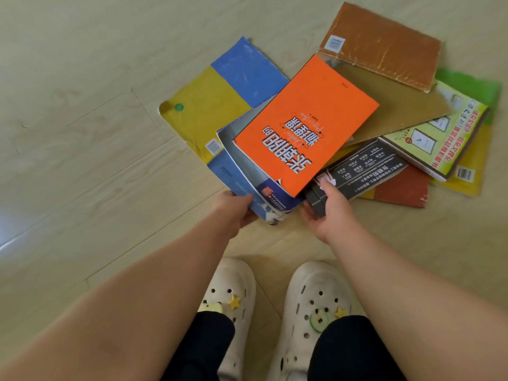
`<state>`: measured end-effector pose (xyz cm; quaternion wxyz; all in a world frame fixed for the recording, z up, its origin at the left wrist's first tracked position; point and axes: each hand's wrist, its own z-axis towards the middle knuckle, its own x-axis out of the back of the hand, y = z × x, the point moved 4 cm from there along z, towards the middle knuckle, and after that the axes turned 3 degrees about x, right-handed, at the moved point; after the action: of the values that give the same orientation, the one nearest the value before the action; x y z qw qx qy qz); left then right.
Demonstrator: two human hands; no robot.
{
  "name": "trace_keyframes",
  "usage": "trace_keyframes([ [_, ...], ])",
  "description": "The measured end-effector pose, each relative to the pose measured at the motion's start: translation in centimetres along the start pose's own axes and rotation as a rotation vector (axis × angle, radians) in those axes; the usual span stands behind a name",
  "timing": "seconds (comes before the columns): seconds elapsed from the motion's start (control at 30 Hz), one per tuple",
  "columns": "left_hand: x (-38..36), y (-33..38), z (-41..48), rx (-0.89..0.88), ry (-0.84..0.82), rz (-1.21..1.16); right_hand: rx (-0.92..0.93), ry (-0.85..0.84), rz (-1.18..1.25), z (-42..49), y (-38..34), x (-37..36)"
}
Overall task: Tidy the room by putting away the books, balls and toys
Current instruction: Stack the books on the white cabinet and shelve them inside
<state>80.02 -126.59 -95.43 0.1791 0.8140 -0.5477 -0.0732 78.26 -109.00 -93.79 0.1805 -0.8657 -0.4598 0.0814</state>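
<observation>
Counting covers, I make out one orange book [302, 125] on top, at least two blue-and-white books [247, 177] under it, one yellow-and-blue book [220, 100], one brown book [384, 48], one tan sheet [390, 105], one green-bordered book [439, 133], one black book [365, 166], one red book [401, 188] and one yellow book [470, 160] at the bottom right. I cannot tell whether more lie hidden beneath. All of them sit in one overlapping heap on the pale floor [82, 133], fanned out to my right.

The orange book's far corner overhangs the tan sheet, and its left edge crosses the yellow-and-blue book. Bare floor lies wide open to the left and on the far side of the heap. On the near side, two white clogs [236, 292] stand close behind the hands.

Both forearms reach forward and down. The left hand [236, 210] grips the near corner of the blue-and-white books, fingers curled under them, with the orange book riding on top. The right hand [327, 213] holds the near end of the black book, thumb pressed on top and fingers curled beneath.
</observation>
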Motion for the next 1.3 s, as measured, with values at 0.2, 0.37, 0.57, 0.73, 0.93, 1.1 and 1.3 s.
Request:
trace_keyframes([
  [0.2, -1.3, -3.4, -3.7, 0.146, -0.186, 0.638, 0.085, 0.155, -0.056, 0.3, 0.2, 3.9],
  [0.37, -2.0, 5.8, -5.2, -0.622, 0.338, 0.774, 0.415, 0.379, -0.123, 0.4, -1.5, 5.7],
  [0.57, -5.0, 7.6, -1.9, -0.61, 0.156, 1.162, 0.804, 0.41, -0.113, -2.9, -4.5, 4.5],
  [0.73, -4.9, 5.2, -1.6, -0.474, -0.001, 0.8, 0.762, 0.006, -0.045, -3.4, -4.9, 2.3],
  [0.93, -4.7, 4.8, -2.8, -0.504, 0.141, 0.648, 0.612, 0.012, -0.522, -1.3, -1.8, 1.6],
  [1.1, -5.1, 3.9, -1.8, -0.271, -0.014, 0.49, 0.629, 0.333, -0.587, -0.6, -3.2, 2.9],
  [1.3, -5.3, 2.1, -1.6, -0.112, -0.096, 0.509, 0.583, 0.309, -0.881, 0.2, -3.4, 2.1],
])
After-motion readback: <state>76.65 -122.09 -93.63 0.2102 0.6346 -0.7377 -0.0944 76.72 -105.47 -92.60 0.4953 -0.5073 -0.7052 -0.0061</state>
